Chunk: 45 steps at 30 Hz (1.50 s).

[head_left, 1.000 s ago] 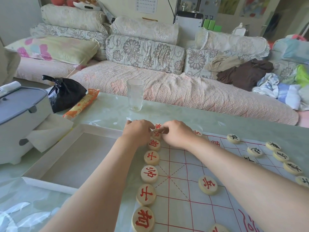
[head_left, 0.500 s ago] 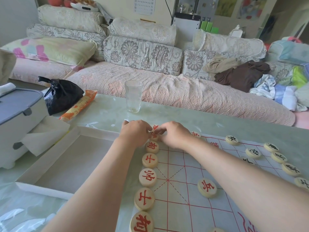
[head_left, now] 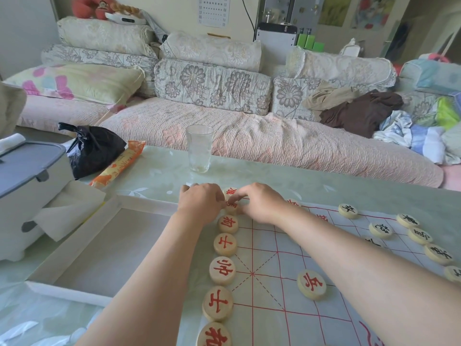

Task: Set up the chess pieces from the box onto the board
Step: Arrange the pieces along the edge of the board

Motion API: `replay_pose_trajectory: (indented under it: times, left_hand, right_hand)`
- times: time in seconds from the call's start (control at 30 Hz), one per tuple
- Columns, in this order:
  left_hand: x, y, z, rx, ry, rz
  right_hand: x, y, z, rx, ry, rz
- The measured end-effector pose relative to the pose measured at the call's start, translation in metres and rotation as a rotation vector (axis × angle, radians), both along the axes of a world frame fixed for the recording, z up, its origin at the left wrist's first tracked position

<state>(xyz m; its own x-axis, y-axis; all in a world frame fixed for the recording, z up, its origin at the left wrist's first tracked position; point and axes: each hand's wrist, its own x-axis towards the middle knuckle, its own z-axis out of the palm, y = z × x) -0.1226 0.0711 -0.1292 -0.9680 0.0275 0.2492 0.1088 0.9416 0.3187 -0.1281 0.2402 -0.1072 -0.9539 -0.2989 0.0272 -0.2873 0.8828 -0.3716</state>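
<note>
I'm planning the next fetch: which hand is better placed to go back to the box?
Left. Both hands pinch a red piece at the row's far end, but the left hand sits beside the box rim; the right hand would have to cross it.

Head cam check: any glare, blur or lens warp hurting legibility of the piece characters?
Head view: soft daylight, no hard shadows; faint sheen on the table by the glass; wide-angle warp bows the sofa; characters on the red row read sharp; the pinched piece is mostly hidden by the left hand and right hand.
</note>
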Motion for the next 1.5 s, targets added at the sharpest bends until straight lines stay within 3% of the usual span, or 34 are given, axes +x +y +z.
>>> replay_pose_trajectory:
  times: [0.63,0.77,0.97,1.2,1.5]
  left_hand:
    - [0.003,-0.010,0.002,0.118,-0.084,-0.085]
    - [0.001,-0.008,0.001,0.147,-0.040,-0.022]
    - [-0.008,-0.001,0.001,0.149,-0.104,0.009]
    - [-0.018,0.004,-0.002,0.141,-0.120,0.039]
    - [-0.014,0.005,0.000,0.183,-0.122,0.001]
  right_hand:
    - [-0.002,0.004,-0.005,-0.069,-0.029,0.037]
    - [-0.010,0.007,0.006,-0.126,0.034,-0.060]
    - [-0.044,0.002,0.003,0.135,0.002,0.071]
    - [-0.069,-0.014,0.001,0.275,0.005,0.196]
    - [-0.049,-0.001,0.013,0.423,-0.010,0.003]
